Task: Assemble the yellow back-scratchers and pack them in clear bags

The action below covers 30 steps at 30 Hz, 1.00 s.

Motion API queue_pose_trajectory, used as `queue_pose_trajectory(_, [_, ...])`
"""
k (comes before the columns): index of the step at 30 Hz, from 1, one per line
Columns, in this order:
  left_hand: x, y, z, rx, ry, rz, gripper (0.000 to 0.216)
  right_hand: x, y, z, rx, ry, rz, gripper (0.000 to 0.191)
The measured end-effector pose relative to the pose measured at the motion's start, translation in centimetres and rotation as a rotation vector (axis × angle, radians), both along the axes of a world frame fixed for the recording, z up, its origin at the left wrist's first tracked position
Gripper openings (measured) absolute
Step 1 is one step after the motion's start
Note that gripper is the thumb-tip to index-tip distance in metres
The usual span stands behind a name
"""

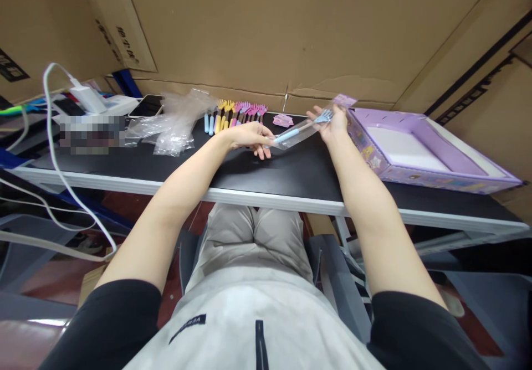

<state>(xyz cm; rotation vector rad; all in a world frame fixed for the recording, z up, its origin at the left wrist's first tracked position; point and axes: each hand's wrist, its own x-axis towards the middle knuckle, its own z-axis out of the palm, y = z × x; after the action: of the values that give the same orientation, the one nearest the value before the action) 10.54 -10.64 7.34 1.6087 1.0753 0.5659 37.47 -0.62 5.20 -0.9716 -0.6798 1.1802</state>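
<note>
Background: large brown cardboard sheets (266, 26) stand along the far side, right behind the work surface.
Surface: a black desk (166, 165) with a pale front edge; the person sits at it, knees under the edge.
Left hand: the left hand (249, 137) hovers just above the desk, fingers curled, pinching the lower end of a clear plastic sleeve (299, 130).
Right hand: the right hand (334, 123) is raised a little higher, fingers closed on the upper end of the same sleeve, near its purple header card.
Held item: a blue-handled fork (305, 126) lies inside the sleeve, tilted, handle toward the left hand and prongs toward the right; it spans the gap between both hands, above the middle of the desk.
Fork row: yellow, pink and blue forks (235, 114) lie side by side at the back of the desk, just behind the left hand.
Bags: a loose heap of empty clear bags (174, 123) sits left of the fork row.
Cards: small pink cards (283, 119) lie behind the sleeve, between the two hands.
Box: an open purple box (419, 154) with a white insert rests at the right, just beside the right hand.
Left end: a white charger (87, 97) and a white cable (54, 154) hang off the desk's left end.
</note>
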Motion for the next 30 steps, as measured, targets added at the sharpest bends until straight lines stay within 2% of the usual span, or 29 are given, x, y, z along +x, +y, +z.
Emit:
queue_pose_trajectory(2, [0.0, -0.3, 0.3, 0.022, 0.050, 0.018, 0.013, 0.2, 0.5, -0.3, -0.023, -0.008, -0.011, 0.045])
queue_pose_trajectory(7, [0.3, -0.6, 0.4, 0.175, 0.119, 0.077, 0.023, 0.8, 1.2, -0.6, -0.062, 0.078, -0.076, 0.036])
queue_pose_trajectory(11, [0.7, -0.6, 0.2, 0.255, 0.146, 0.101, 0.035, 0.7, 1.0, -0.1, -0.061, 0.073, -0.056, 0.034])
queue_pose_trajectory(14, [0.5, -0.6, 0.3, 0.280, 0.180, 0.072, 0.037, 0.8, 0.6, 0.6, -0.080, 0.116, -0.098, 0.033])
queue_pose_trajectory(19, [-2.3, -0.3, 1.8, 0.232, 0.200, -0.076, 0.027, 2.5, -0.1, 1.6, -0.035, 0.103, -0.174, 0.037])
queue_pose_trajectory(22, [-5.0, -0.4, 3.3, 0.231, 0.222, -0.098, 0.027, 4.0, -0.8, 2.3, 0.003, 0.074, -0.221, 0.045])
queue_pose_trajectory(26, [-8.4, -0.9, 4.5, 0.313, 0.270, 0.091, 0.033, 4.8, -1.7, 3.6, 0.066, 0.266, -0.477, 0.054])
queue_pose_trajectory(28, [-9.5, -0.9, 4.5, 0.362, 0.302, 0.240, 0.030, 4.7, -2.0, 4.1, 0.119, 0.314, -0.588, 0.054])
queue_pose_trajectory(30, [-9.9, -0.5, 4.1, 0.375, 0.364, 0.376, 0.023, 4.4, -2.2, 4.3, 0.145, 0.293, -0.635, 0.055])
